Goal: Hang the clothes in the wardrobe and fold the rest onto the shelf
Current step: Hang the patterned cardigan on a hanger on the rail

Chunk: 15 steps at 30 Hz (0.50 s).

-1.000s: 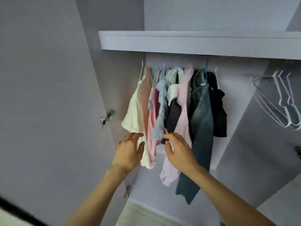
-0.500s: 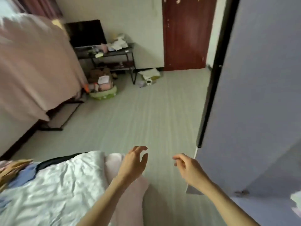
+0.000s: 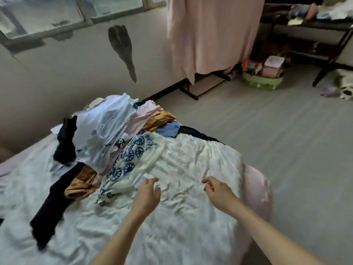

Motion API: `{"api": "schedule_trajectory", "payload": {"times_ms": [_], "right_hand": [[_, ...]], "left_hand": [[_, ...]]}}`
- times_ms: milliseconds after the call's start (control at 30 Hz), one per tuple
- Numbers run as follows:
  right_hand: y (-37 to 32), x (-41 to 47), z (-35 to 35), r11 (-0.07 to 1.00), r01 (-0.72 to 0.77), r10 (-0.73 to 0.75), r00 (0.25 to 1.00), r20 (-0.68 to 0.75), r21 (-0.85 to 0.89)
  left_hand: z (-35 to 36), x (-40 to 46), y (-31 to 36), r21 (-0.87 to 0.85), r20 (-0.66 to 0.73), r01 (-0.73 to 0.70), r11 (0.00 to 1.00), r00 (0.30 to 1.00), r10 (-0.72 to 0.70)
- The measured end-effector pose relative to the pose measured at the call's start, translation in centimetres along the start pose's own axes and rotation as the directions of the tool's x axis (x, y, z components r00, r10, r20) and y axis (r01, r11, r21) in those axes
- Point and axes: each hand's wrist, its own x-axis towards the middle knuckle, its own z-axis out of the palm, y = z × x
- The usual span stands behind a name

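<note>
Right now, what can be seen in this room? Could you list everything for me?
bed: one, rumpled white sheet, fills the lower left
clothes pile: one heap on the bed, white, pink, mustard, blue and black pieces
patterned garment: one, cream with blue flowers, spread at the front of the pile
curtain: one, pink, hanging at top centre
green basket: one, on the floor at right, holding boxes
dark table: one, top right, cluttered
window: one, top left
left hand: open, above the sheet beside the patterned garment
right hand: open, above the sheet, holding nothing
</note>
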Motion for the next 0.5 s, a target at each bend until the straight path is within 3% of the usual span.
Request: {"api": "schedule_trajectory", "payload": {"times_ms": [200, 300, 500], "right_hand": [[-2.7, 11.8, 9.1, 1.0, -0.017, 0.017, 0.991, 0.134, 0.004], [-1.8, 15.6, 12.6, 0.997, -0.058, 0.049, 0.987, 0.156, 0.053], [-0.3, 20.6, 18.4, 0.994, -0.05, 0.035, 0.988, 0.15, 0.099]], "left_hand": [[1.5, 10.0, -15.0, 0.149, 0.086, 0.291, 0.945, 0.948, -0.306], [2.2, 14.7, -21.1, 0.262, 0.073, 0.372, 0.891, 0.912, -0.403], [5.0, 19.6, -29.5, 0.285, 0.11, 0.59, 0.755, 0.763, -0.638]]}}
